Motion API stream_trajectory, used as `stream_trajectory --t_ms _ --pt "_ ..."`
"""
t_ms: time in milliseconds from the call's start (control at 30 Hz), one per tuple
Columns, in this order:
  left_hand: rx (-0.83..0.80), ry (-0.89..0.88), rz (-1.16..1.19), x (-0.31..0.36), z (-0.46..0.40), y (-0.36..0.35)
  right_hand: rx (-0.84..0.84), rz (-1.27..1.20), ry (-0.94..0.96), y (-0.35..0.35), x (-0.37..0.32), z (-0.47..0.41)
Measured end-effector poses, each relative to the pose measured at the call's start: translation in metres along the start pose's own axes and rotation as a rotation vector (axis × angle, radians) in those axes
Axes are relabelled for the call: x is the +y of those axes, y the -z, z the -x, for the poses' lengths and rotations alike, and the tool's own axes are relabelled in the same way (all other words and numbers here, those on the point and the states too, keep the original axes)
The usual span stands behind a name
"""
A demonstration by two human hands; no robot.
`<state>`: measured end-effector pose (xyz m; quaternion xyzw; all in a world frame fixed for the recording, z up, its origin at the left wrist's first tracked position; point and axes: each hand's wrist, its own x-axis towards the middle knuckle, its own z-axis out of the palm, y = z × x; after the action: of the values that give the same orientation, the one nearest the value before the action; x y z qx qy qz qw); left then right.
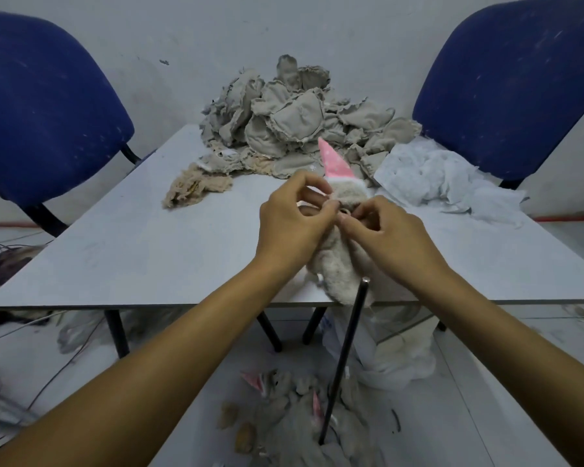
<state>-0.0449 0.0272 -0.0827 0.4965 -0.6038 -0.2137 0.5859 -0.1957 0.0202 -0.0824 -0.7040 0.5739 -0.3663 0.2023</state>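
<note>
This looks like a small soft-toy workshop, set up in a plain room. A heap of unstuffed grey-beige fabric shells fills the upper centre of a bare white table, with loose white stuffing to its right. A plush toy with a pink ear lies at the table's near edge, and more plush pieces lie on the floor at lower centre. Two worn blue chairs stand against a scuffed white wall. Cables trail across the floor at lower left.
</note>
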Motion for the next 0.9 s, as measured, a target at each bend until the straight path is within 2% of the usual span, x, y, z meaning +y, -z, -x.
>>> stream_trajectory --t_ms 67,233,367,500,567,900 --pt "-0.062 -0.039 0.017 0.005 0.003 0.0 0.048 -0.066 -0.018 0.003 0.001 -0.001" --pt "-0.133 -0.054 -0.042 0.007 0.015 0.002 0.086 -0.004 0.064 0.002 0.004 0.006" --pt "-0.186 -0.175 -0.132 0.013 0.025 0.001 0.196 -0.009 0.121 0.004 0.011 0.015" --pt "-0.117 -0.264 -0.176 0.014 0.036 0.002 0.394 0.021 0.46 0.012 0.008 0.033" --pt "-0.095 -0.289 -0.139 0.012 0.044 0.004 0.434 0.082 0.642 0.014 0.011 0.044" --pt "-0.069 -0.527 -0.122 -0.005 0.085 0.013 0.411 0.258 1.031 0.021 0.017 0.077"
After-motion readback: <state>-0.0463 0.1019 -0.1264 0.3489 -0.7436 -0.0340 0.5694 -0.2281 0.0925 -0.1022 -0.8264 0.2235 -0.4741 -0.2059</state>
